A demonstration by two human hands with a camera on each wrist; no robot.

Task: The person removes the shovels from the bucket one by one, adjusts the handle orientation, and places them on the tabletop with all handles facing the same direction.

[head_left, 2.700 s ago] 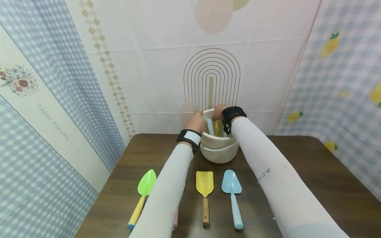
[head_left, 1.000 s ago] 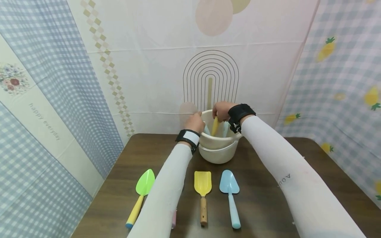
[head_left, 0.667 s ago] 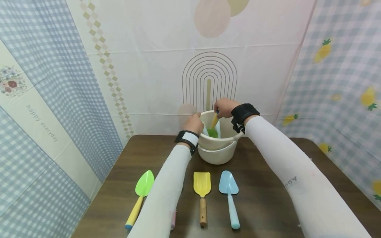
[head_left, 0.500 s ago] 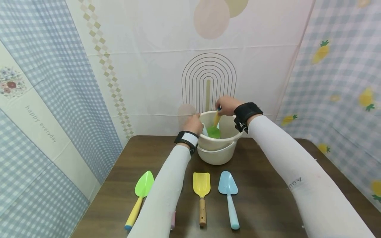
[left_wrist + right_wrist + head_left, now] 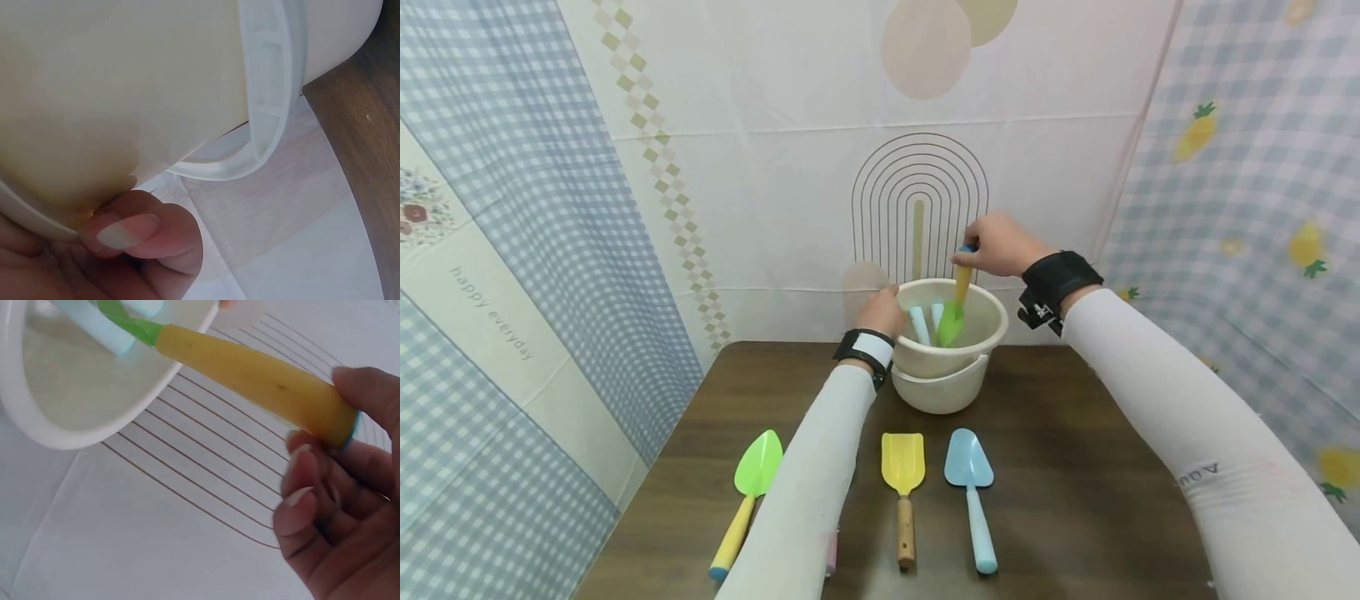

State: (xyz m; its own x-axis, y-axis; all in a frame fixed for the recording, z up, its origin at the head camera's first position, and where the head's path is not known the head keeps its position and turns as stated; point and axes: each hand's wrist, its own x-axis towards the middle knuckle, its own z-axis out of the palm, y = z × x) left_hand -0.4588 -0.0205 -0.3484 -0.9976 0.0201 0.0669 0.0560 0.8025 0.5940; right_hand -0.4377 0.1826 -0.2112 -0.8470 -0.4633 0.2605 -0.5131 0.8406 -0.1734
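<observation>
My right hand [image 5: 1003, 244] pinches the end of the yellow handle [image 5: 250, 372] of a green hand trowel. The trowel's green blade [image 5: 951, 323] points down inside a white bucket [image 5: 940, 392] at the back of the table. On the bucket's left side, my left hand [image 5: 880, 312] grips the rim, thumb and fingers curled over it in the left wrist view. Two light blue handles [image 5: 919, 325] lean inside the bucket, their lower ends hidden by its wall. A white carrying handle [image 5: 272, 81] hangs at the bucket's side.
On the brown table [image 5: 1075, 467] lie a green trowel [image 5: 758, 463] with a yellow handle, a yellow scoop [image 5: 903, 462] with a wooden handle and a light blue trowel [image 5: 968, 458]. A pink handle end [image 5: 831, 554] shows beside the left sleeve. Patterned cloth hangs behind.
My right hand has come up out of the bucket and moved right, drawing the green trowel upward by its yellow handle. The left hand stays on the rim.
</observation>
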